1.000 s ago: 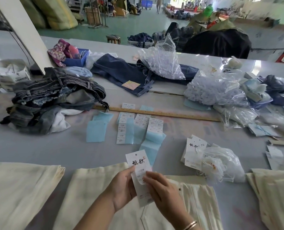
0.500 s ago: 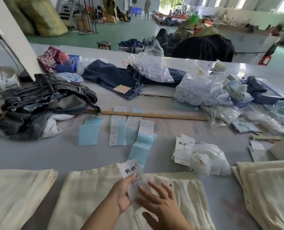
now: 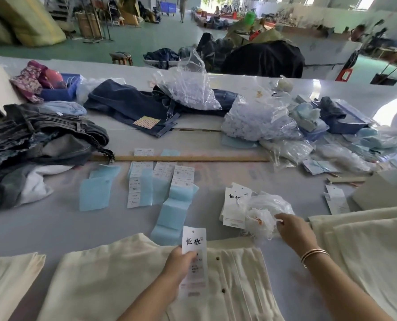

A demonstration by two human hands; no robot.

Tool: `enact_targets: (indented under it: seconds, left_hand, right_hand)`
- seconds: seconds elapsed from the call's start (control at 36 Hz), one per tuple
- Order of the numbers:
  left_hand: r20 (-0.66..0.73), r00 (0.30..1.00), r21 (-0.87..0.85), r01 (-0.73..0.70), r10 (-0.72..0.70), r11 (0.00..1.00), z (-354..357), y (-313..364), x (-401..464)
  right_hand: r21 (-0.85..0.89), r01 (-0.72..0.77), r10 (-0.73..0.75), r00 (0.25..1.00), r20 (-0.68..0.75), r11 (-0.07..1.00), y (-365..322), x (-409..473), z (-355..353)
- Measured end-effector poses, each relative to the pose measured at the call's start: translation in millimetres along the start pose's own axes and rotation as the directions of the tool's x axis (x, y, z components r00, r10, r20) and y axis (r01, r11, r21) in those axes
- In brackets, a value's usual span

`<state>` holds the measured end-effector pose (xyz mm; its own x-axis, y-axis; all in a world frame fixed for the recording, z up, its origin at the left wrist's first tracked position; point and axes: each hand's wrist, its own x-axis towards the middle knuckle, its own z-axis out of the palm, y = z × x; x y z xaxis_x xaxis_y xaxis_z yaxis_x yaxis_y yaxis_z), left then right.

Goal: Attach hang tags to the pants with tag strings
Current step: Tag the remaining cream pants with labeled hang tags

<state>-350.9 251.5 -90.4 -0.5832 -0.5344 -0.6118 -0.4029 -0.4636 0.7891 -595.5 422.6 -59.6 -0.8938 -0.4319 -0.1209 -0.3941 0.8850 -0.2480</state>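
Left hand holds a hang tag over cream pants; right hand reaches into a bag of strings.

The left hand [image 3: 180,262] pinches a white hang tag [image 3: 193,249], fingers clamped on its left edge, above the buttoned waistband of the cream pants [image 3: 239,281]. To the right of those fingers, across bare grey table [image 3: 42,223], the right hand [image 3: 291,229] touches the plastic bag of tag strings [image 3: 262,209]; whether its fingertips grip anything, I cannot tell. A stack of tags [image 3: 233,205] lies just left of the bag. Beyond the fingers lie blue label strips [image 3: 169,218], then a wooden ruler [image 3: 193,158], with open table between them.
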Motion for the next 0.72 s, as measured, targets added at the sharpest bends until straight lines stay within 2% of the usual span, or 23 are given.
enact_targets:
  seconds: [0.17, 0.28, 0.33, 0.44, 0.53, 0.61, 0.72]
  left_hand:
    - [0.086, 0.992, 0.222, -0.108, 0.091, 0.969, 29, 8, 6]
    - [0.119, 0.986, 0.343, -0.147, 0.113, 0.928, 43, 9, 15]
    - [0.146, 0.981, 0.404, -0.175, 0.126, 0.898, 49, 10, 19]
    - [0.219, 0.963, 0.517, -0.251, 0.157, 0.818, 59, 12, 24]
    - [0.271, 0.948, 0.593, -0.299, 0.165, 0.747, 64, 14, 29]
    - [0.331, 0.927, 0.655, -0.36, 0.176, 0.664, 70, 17, 37]
    - [0.455, 0.86, 0.738, -0.509, 0.23, 0.444, 86, 27, 47]
  right_hand:
    - [-0.125, 0.04, -0.034, 0.998, 0.046, 0.991, -1, 28, -1]
    - [-0.205, 0.134, -0.132, 0.991, 0.023, 0.97, -9, 39, 6]
    - [-0.249, 0.154, -0.159, 0.987, -0.001, 0.956, -12, 45, 11]
    - [-0.317, 0.111, -0.112, 0.994, 0.017, 0.942, -11, 57, 17]
    - [-0.365, 0.142, -0.147, 0.989, 0.014, 0.92, -12, 60, 13]
    - [-0.325, 0.166, -0.163, 0.986, 0.037, 0.931, -11, 61, 4]
    - [-0.096, 0.133, -0.116, 0.98, 0.164, 0.986, -8, 62, -13]
